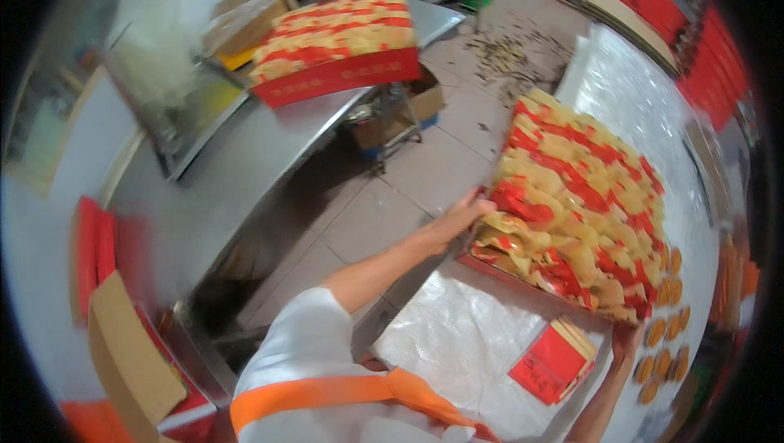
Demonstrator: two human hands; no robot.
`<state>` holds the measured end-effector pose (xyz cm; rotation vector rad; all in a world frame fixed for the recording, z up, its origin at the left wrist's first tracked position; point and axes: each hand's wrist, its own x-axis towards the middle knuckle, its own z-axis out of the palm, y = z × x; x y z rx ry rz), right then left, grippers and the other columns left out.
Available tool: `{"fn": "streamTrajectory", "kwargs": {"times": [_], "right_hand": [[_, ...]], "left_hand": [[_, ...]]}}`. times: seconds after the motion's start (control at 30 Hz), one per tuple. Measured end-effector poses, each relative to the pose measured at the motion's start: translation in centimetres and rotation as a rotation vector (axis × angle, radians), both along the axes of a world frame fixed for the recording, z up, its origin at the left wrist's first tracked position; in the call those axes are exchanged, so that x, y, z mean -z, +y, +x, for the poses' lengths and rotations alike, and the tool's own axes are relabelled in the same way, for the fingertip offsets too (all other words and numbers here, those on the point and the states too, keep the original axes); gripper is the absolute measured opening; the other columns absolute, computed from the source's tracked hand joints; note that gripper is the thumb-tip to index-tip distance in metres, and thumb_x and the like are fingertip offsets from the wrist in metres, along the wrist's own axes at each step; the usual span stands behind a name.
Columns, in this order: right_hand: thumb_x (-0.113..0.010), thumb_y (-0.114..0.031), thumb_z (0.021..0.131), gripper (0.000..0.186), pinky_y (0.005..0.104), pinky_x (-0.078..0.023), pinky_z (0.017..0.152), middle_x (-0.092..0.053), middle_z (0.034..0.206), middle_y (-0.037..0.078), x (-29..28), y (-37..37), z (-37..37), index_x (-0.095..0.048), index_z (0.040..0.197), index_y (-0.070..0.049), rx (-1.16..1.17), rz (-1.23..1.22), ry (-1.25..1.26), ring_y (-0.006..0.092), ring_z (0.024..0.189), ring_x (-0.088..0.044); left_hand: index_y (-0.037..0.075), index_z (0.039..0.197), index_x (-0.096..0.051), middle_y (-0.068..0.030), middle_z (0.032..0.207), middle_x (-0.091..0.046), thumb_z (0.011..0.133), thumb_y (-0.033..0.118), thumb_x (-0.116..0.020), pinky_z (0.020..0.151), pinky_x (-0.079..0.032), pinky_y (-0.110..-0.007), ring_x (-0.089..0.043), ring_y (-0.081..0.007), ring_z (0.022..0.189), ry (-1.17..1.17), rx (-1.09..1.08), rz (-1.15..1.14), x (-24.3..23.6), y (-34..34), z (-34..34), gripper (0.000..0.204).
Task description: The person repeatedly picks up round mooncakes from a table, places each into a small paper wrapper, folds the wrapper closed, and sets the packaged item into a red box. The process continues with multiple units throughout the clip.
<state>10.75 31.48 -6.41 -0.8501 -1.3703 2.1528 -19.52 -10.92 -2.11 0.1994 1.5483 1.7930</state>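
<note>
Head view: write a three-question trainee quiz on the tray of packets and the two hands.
1. True or false: the left hand grips the near left edge of the red tray heaped with red and yellow packets.
2. Which thing lies on the white table covering just below the tray? A) a flat red packet stack B) a blue bottle C) a metal bowl
3. Fill in: the right hand reaches up to the tray's near ____ corner.

Key: 1 true; 2 A; 3 right.
</note>
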Motion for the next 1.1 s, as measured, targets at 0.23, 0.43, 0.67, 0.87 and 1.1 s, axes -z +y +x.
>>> {"fn": "streamTrajectory", "kwargs": {"times": [0.23, 0.43, 0.67, 0.87, 1.1], "right_hand": [[-0.042, -0.036, 0.099, 0.044, 0.0391, -0.042, 0.101, -0.053, 0.131, 0.006, -2.2, -3.0, -0.3, -0.044, 0.135, -0.010, -0.019, -0.180, 0.143, 0.0218, 0.119, -0.052], [-0.043, -0.036, 0.099, 0.042, 0.0390, -0.045, 0.095, -0.056, 0.124, 0.005, -2.5, -5.0, 0.2, -0.047, 0.130, -0.009, -0.117, -0.226, -0.034, 0.0213, 0.111, -0.055], [-0.044, -0.041, 0.098, 0.055, 0.0355, -0.038, 0.102, -0.044, 0.139, 0.003, -4.1, -6.2, -2.0, -0.032, 0.144, -0.014, -0.270, -0.097, -0.070, 0.0185, 0.124, -0.046], [-0.040, -0.047, 0.099, 0.057, 0.0381, -0.036, 0.106, -0.044, 0.141, 0.005, -7.3, -4.0, -3.1, -0.033, 0.143, -0.012, -0.485, -0.058, -0.075, 0.0209, 0.127, -0.044], [-0.057, -0.046, 0.083, 0.065, 0.0428, -0.045, 0.099, -0.057, 0.127, 0.010, -6.3, -5.7, -6.8, -0.047, 0.133, -0.007, -0.395, -0.252, -0.035, 0.0272, 0.115, -0.056]], "left_hand": [[-0.001, 0.146, -0.020, -0.0187, 0.134, -0.046, 0.078, 0.037, -0.067, 0.103, -0.038, -0.035, -0.051, -0.0234, 0.119, -0.136, -0.064, 0.040, -1.0, -1.6, 1.9, 0.091], [0.006, 0.138, -0.036, -0.0178, 0.129, -0.051, 0.081, 0.036, -0.060, 0.095, -0.049, -0.045, -0.057, -0.0308, 0.114, -0.144, -0.192, 0.144, -1.5, -3.8, 4.5, 0.069], [0.002, 0.133, -0.043, -0.0198, 0.129, -0.052, 0.084, 0.037, -0.055, 0.094, -0.049, -0.049, -0.057, -0.0359, 0.112, -0.410, -0.205, 0.106, -1.0, -6.8, 4.0, 0.061], [0.001, 0.129, -0.046, -0.0214, 0.124, -0.056, 0.083, 0.029, -0.053, 0.091, -0.052, -0.045, -0.060, -0.0333, 0.108, -0.527, -0.308, 0.260, 2.3, -6.5, 4.9, 0.055], [0.004, 0.142, -0.029, -0.0152, 0.132, -0.047, 0.084, 0.018, -0.049, 0.096, -0.048, -0.038, -0.052, -0.0257, 0.118, -0.292, -0.428, 0.295, -0.3, -6.4, 6.6, 0.063]]}}
